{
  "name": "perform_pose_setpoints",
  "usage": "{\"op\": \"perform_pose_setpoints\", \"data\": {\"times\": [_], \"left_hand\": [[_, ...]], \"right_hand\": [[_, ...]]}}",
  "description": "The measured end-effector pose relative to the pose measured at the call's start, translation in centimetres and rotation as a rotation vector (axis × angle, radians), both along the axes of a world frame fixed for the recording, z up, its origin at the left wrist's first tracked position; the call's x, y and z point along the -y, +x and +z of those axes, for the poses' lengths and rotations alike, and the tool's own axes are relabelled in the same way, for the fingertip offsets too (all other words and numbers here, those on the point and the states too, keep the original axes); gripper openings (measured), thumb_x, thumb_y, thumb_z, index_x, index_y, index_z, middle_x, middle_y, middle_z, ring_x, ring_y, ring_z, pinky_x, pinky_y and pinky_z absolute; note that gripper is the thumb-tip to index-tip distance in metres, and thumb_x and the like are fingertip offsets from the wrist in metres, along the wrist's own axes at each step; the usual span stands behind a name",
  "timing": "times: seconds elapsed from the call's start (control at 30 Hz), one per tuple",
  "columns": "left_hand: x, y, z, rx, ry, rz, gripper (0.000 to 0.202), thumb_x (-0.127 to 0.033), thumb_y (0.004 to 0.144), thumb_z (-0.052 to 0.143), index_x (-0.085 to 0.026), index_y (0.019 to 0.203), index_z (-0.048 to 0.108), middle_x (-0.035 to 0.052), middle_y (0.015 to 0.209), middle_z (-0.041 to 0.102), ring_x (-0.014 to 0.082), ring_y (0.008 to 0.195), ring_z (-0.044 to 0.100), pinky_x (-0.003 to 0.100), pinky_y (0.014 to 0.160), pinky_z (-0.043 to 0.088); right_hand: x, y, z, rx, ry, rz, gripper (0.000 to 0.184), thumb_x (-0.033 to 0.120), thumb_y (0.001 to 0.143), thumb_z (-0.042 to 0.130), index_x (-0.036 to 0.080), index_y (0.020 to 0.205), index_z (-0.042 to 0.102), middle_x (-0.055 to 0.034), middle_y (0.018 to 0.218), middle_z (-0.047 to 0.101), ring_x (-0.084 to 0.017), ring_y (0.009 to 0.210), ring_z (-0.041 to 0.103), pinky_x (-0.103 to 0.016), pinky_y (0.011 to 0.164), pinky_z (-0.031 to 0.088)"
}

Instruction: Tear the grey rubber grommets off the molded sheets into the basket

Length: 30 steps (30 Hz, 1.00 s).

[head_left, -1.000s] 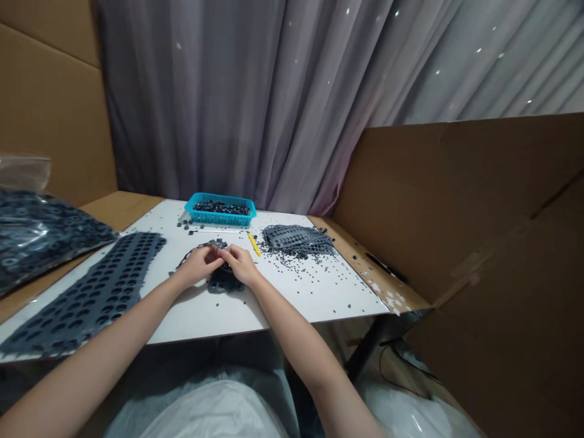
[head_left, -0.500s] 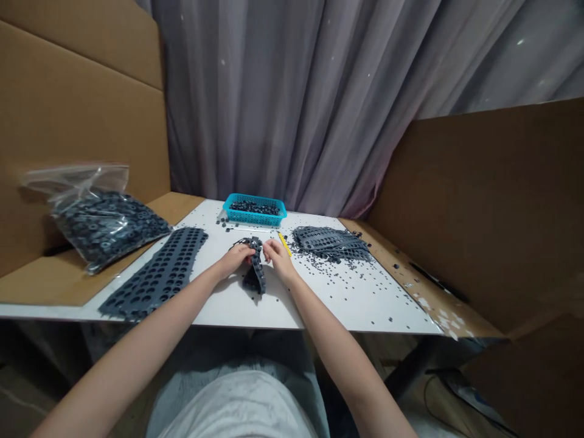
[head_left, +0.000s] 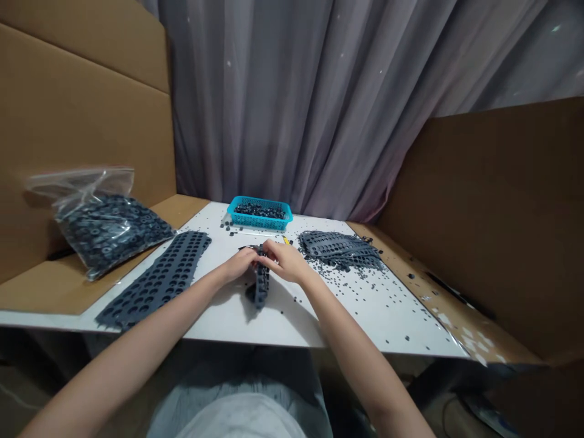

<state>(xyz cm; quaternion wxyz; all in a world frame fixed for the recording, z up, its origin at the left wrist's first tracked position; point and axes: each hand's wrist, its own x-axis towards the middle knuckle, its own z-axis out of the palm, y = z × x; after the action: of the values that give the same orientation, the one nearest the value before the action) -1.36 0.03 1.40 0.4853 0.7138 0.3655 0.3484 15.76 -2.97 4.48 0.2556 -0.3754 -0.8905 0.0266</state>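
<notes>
"Our left hand [head_left: 241, 263] is pinched on what, do we think?"

"On the dark, bent sheet with holes [head_left: 261, 289]; we see its lower part hanging below our fingers, in the middle, near the front edge of the white table [head_left: 219, 316]."

"And our right hand [head_left: 286, 263]?"

"Its thumb and fingertips meet the same sheet's upper end, close beside the left; we cannot tell whether they grip it."

"What lies around us?"

"To the left, a long perforated mat [head_left: 159, 275] and a clear bag [head_left: 112, 234] of dark pieces. Beyond our hands, a blue basket [head_left: 259, 222]; to the right, a pile of perforated sheets [head_left: 337, 246] among scattered bits."
</notes>
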Motion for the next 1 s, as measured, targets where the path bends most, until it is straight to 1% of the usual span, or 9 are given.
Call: {"op": "perform_pose_setpoints", "data": {"times": [0.17, 0.23, 0.3, 0.4, 0.5, 0.63, 0.8, 0.9, 1.0], "left_hand": [[-1.9, -0.3, 3.6, -0.017, -0.037, -0.081, 0.028, -0.034, 0.072, 0.040, -0.018, 0.049, 0.044, -0.0016, 0.050, 0.041, 0.0128, 0.051, 0.037, 0.027, 0.051, 0.033], [-2.6, -0.6, 5.5, -0.041, -0.063, -0.160, 0.035, -0.041, 0.075, 0.036, -0.016, 0.056, 0.052, 0.0009, 0.054, 0.049, 0.0144, 0.052, 0.043, 0.028, 0.053, 0.037], [-3.4, -0.9, 7.6, -0.061, -0.043, -0.219, 0.034, -0.045, 0.071, 0.047, -0.014, 0.068, 0.060, 0.0025, 0.064, 0.057, 0.0164, 0.062, 0.050, 0.028, 0.059, 0.040], [-5.0, -0.7, 10.4, -0.139, 0.087, -0.245, 0.028, -0.037, 0.063, 0.065, -0.015, 0.078, 0.064, 0.0016, 0.075, 0.061, 0.0181, 0.073, 0.052, 0.026, 0.066, 0.039], [-7.0, 0.2, 12.3, -0.251, 0.318, -0.200, 0.024, -0.035, 0.075, 0.055, -0.015, 0.083, 0.064, 0.0024, 0.079, 0.062, 0.0184, 0.074, 0.052, 0.026, 0.067, 0.038], [-10.0, 1.5, 13.4, -0.277, 0.203, -0.109, 0.022, -0.028, 0.077, 0.046, -0.014, 0.076, 0.062, -0.0009, 0.061, 0.054, 0.0141, 0.056, 0.045, 0.023, 0.050, 0.033], [-13.4, 1.9, 14.4, -0.177, 0.265, -0.191, 0.011, -0.019, 0.069, 0.052, -0.016, 0.066, 0.062, -0.0006, 0.068, 0.060, 0.0164, 0.070, 0.052, 0.022, 0.062, 0.038], [-15.4, 2.0, 14.8, -0.095, 0.246, -0.267, 0.016, -0.029, 0.074, 0.056, -0.017, 0.074, 0.066, 0.0007, 0.073, 0.063, 0.0173, 0.074, 0.055, 0.023, 0.067, 0.040], [-17.4, 2.7, 14.5, 0.061, 0.054, -0.315, 0.036, -0.045, 0.077, 0.051, -0.014, 0.066, 0.065, 0.0005, 0.057, 0.056, 0.0117, 0.053, 0.046, 0.022, 0.051, 0.035]], "right_hand": [[-2.4, 0.1, 3.7, 0.133, 0.111, 0.024, 0.024, 0.040, 0.091, 0.042, 0.017, 0.083, 0.046, -0.0015, 0.070, 0.054, -0.013, 0.062, 0.046, -0.023, 0.056, 0.027], [-3.4, 0.0, 5.0, 0.132, 0.160, 0.028, 0.024, 0.038, 0.090, 0.042, 0.017, 0.079, 0.045, -0.0014, 0.068, 0.053, -0.013, 0.061, 0.045, -0.023, 0.056, 0.025], [-4.4, 0.0, 6.1, 0.079, 0.170, 0.015, 0.024, 0.034, 0.091, 0.039, 0.017, 0.074, 0.044, -0.0001, 0.064, 0.049, -0.013, 0.058, 0.043, -0.023, 0.055, 0.024], [-6.4, 0.2, 7.4, -0.058, 0.127, -0.013, 0.027, 0.028, 0.092, 0.035, 0.018, 0.067, 0.039, 0.0025, 0.057, 0.042, -0.011, 0.052, 0.038, -0.023, 0.053, 0.022], [-8.9, 0.6, 8.3, -0.228, 0.074, -0.024, 0.029, 0.028, 0.092, 0.035, 0.018, 0.065, 0.036, 0.0034, 0.056, 0.039, -0.010, 0.051, 0.037, -0.022, 0.053, 0.023], [-12.0, 0.9, 8.6, -0.418, 0.005, -0.015, 0.033, 0.032, 0.093, 0.033, 0.018, 0.063, 0.035, 0.0034, 0.055, 0.038, -0.010, 0.052, 0.037, -0.022, 0.052, 0.024], [-14.5, 0.9, 8.9, -0.531, -0.053, -0.042, 0.033, 0.040, 0.086, 0.049, 0.018, 0.063, 0.039, 0.0053, 0.051, 0.035, -0.009, 0.048, 0.034, -0.022, 0.049, 0.024], [-15.9, 1.1, 9.6, -0.553, -0.105, -0.067, 0.037, 0.038, 0.086, 0.049, 0.017, 0.059, 0.037, 0.0049, 0.051, 0.034, -0.008, 0.048, 0.031, -0.022, 0.047, 0.023], [-17.5, 1.2, 9.9, -0.712, -0.259, 0.031, 0.038, 0.040, 0.086, 0.048, 0.017, 0.058, 0.037, 0.0043, 0.051, 0.034, -0.008, 0.048, 0.030, -0.020, 0.045, 0.023]]}}
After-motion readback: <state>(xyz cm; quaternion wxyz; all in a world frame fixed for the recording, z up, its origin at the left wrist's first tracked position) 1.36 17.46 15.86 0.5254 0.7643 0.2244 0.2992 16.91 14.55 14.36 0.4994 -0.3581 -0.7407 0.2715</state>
